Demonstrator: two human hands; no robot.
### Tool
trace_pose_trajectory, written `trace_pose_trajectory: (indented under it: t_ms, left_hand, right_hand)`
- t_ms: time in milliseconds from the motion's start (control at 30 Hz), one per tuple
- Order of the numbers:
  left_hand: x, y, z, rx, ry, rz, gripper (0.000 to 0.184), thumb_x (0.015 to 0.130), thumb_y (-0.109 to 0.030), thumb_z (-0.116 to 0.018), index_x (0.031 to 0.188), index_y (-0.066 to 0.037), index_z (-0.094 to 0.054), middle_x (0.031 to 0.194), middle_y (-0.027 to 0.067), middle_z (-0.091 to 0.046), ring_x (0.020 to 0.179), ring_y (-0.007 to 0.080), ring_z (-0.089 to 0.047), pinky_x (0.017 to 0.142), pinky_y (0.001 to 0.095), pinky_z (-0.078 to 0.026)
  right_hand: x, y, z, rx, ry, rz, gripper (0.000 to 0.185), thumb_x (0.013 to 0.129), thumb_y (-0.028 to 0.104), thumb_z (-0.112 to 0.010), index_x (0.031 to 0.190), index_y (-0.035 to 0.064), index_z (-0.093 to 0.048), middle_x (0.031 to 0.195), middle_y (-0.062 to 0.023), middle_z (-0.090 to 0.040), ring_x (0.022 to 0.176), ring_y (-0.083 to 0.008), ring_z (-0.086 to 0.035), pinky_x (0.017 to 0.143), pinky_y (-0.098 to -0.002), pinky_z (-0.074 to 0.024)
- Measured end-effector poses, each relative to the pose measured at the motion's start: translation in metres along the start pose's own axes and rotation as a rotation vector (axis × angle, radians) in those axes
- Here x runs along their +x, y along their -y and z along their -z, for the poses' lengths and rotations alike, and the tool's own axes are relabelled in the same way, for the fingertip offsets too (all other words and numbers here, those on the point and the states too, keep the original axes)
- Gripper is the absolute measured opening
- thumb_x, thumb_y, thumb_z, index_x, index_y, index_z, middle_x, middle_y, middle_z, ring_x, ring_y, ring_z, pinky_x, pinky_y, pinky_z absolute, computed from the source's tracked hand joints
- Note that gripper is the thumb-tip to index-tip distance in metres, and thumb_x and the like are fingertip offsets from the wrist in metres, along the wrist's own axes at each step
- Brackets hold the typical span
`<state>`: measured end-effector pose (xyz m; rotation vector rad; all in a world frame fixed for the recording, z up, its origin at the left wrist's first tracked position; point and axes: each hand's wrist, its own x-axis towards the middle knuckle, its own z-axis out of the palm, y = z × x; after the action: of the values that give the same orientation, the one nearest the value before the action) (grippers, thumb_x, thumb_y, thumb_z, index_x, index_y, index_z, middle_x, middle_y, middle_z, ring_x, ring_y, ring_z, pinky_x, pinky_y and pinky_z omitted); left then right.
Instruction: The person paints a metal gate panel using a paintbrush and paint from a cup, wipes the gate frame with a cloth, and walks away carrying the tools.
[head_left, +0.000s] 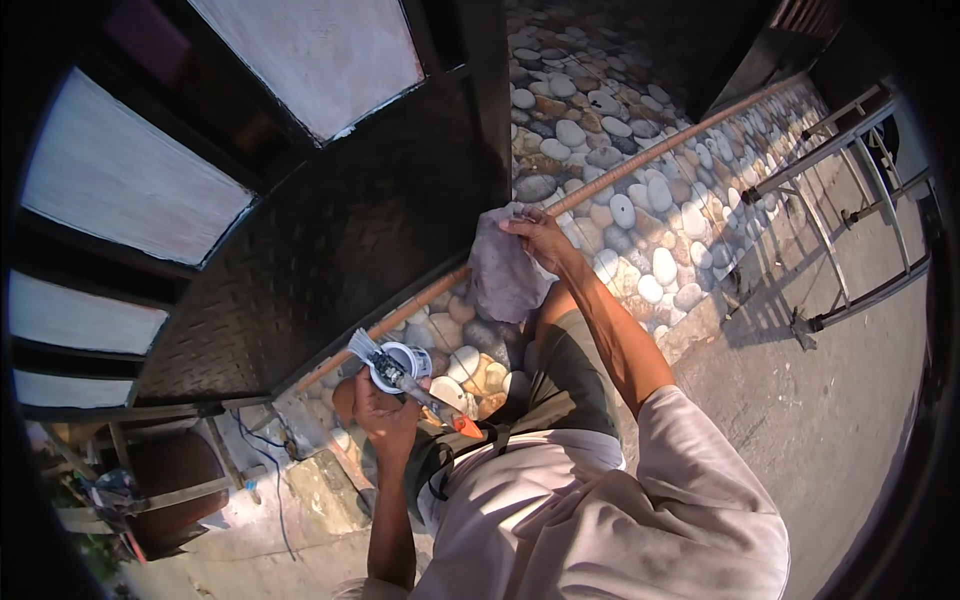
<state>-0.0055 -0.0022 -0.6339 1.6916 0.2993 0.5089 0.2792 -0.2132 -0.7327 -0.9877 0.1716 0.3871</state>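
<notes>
My left hand [386,418] is closed around a small white cup [421,364] and a paintbrush [402,380] lying across its mouth. The brush has pale bristles, dark paint smears and an orange handle end that points toward my lap. With its fingers pinched, my right hand [540,240] grips the upper edge of a greyish, stained rag [497,272]. The rag hangs down in front of my knee, close to the lower edge of a dark metal gate [375,215]. What is inside the cup is mostly hidden by the brush.
Whitish panels [130,165] fill the gate's frame at the left. A brown rail [650,150] runs along the pebble-covered ground [600,110]. A metal ladder-like frame [860,200] stands right. Wooden pieces [180,495] and a blue cable [275,470] lie lower left.
</notes>
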Motion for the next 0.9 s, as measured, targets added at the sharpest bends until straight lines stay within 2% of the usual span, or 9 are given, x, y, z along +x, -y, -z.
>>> trace_pose_trajectory:
  t_ms: [67, 133, 167, 467, 533, 667, 800, 833, 900]
  left_hand:
    - [0.001, 0.000, 0.001, 0.051, 0.002, 0.010, 0.050, 0.072, 0.015, -0.067, 0.119, 0.001, -0.057, 0.106, 0.0065, -0.067, 0.097, 0.0149, -0.066, 0.088, 0.0305, -0.053]
    - [0.004, 0.002, 0.002, 0.103, 0.008, 0.018, 0.050, 0.072, 0.014, -0.069, 0.118, 0.001, -0.058, 0.106, 0.0064, -0.067, 0.096, 0.0149, -0.066, 0.088, 0.0306, -0.053]
    - [0.005, 0.003, 0.001, 0.075, 0.011, 0.031, 0.049, 0.073, 0.008, -0.076, 0.118, 0.001, -0.058, 0.107, 0.0054, -0.067, 0.097, 0.0131, -0.063, 0.089, 0.0287, -0.050]
    - [0.009, -0.001, -0.002, -0.018, -0.018, 0.123, 0.052, 0.074, 0.003, -0.083, 0.120, 0.001, -0.057, 0.109, 0.0057, -0.065, 0.100, 0.0124, -0.061, 0.091, 0.0281, -0.049]
    - [0.008, 0.006, 0.003, 0.048, -0.022, 0.098, 0.053, 0.074, 0.004, -0.083, 0.120, 0.001, -0.056, 0.110, 0.0060, -0.065, 0.100, 0.0125, -0.061, 0.091, 0.0282, -0.049]
    - [0.014, -0.008, -0.006, 0.200, -0.091, -0.065, 0.050, 0.065, 0.009, -0.079, 0.112, 0.000, -0.064, 0.100, 0.0060, -0.070, 0.092, 0.0156, -0.067, 0.084, 0.0278, -0.052]
    - [0.013, -0.005, 0.000, 0.091, -0.022, 0.013, 0.053, 0.071, 0.007, -0.080, 0.119, 0.002, -0.057, 0.109, 0.0072, -0.066, 0.099, 0.0143, -0.062, 0.090, 0.0283, -0.049]
    - [0.010, -0.003, 0.001, 0.074, -0.005, 0.031, 0.055, 0.073, 0.006, -0.081, 0.122, 0.003, -0.055, 0.111, 0.0071, -0.064, 0.101, 0.0138, -0.061, 0.091, 0.0284, -0.049]
    - [0.007, 0.000, 0.002, -0.007, 0.006, 0.066, 0.058, 0.075, 0.005, -0.082, 0.125, 0.003, -0.053, 0.113, 0.0070, -0.063, 0.103, 0.0136, -0.060, 0.091, 0.0283, -0.049]
  right_hand:
    - [-0.004, -0.050, 0.025, -0.031, -0.129, -0.138, 0.029, 0.078, 0.011, -0.085, 0.091, -0.0020, -0.063, 0.079, -0.0048, -0.067, 0.060, -0.0121, -0.059, 0.051, -0.0284, -0.0438]
    - [0.007, -0.107, 0.077, -0.753, 0.115, -0.211, 0.025, 0.081, 0.015, -0.083, 0.091, 0.0003, -0.066, 0.078, -0.0014, -0.065, 0.063, -0.0090, -0.057, 0.054, -0.0248, -0.0432]
    - [0.000, -0.113, 0.075, -0.751, 0.119, -0.220, 0.025, 0.081, 0.015, -0.083, 0.091, 0.0003, -0.066, 0.078, -0.0014, -0.065, 0.063, -0.0090, -0.057, 0.054, -0.0248, -0.0432]
    - [-0.039, -0.095, 0.054, -0.157, -0.062, -0.072, 0.014, 0.092, 0.016, -0.073, 0.092, 0.0036, -0.066, 0.084, -0.0004, -0.065, 0.070, -0.0122, -0.061, 0.060, -0.0256, -0.0483]
    - [-0.059, -0.057, 0.036, 0.142, -0.199, -0.402, 0.010, 0.091, 0.014, -0.074, 0.097, 0.0081, -0.069, 0.088, 0.0005, -0.069, 0.080, -0.0119, -0.062, 0.076, -0.0260, -0.0488]
    - [-0.068, -0.082, 0.051, 0.083, -0.171, -0.314, 0.009, 0.089, 0.006, -0.074, 0.095, 0.0090, -0.069, 0.089, 0.0012, -0.069, 0.085, -0.0122, -0.063, 0.080, -0.0266, -0.0490]
    - [-0.090, -0.056, 0.019, 0.022, -0.127, -0.024, 0.008, 0.087, 0.003, -0.076, 0.090, 0.0065, -0.069, 0.090, -0.0008, -0.069, 0.087, -0.0102, -0.063, 0.082, -0.0270, -0.0503]
    - [-0.091, -0.048, 0.011, -0.169, -0.151, 0.299, 0.007, 0.088, 0.007, -0.076, 0.091, 0.0067, -0.070, 0.088, 0.0002, -0.069, 0.081, -0.0090, -0.063, 0.076, -0.0242, -0.0497]
    - [-0.094, -0.018, -0.002, -0.365, -0.179, 0.622, 0.007, 0.089, 0.011, -0.076, 0.092, 0.0069, -0.070, 0.087, 0.0011, -0.069, 0.075, -0.0079, -0.062, 0.070, -0.0214, -0.0490]
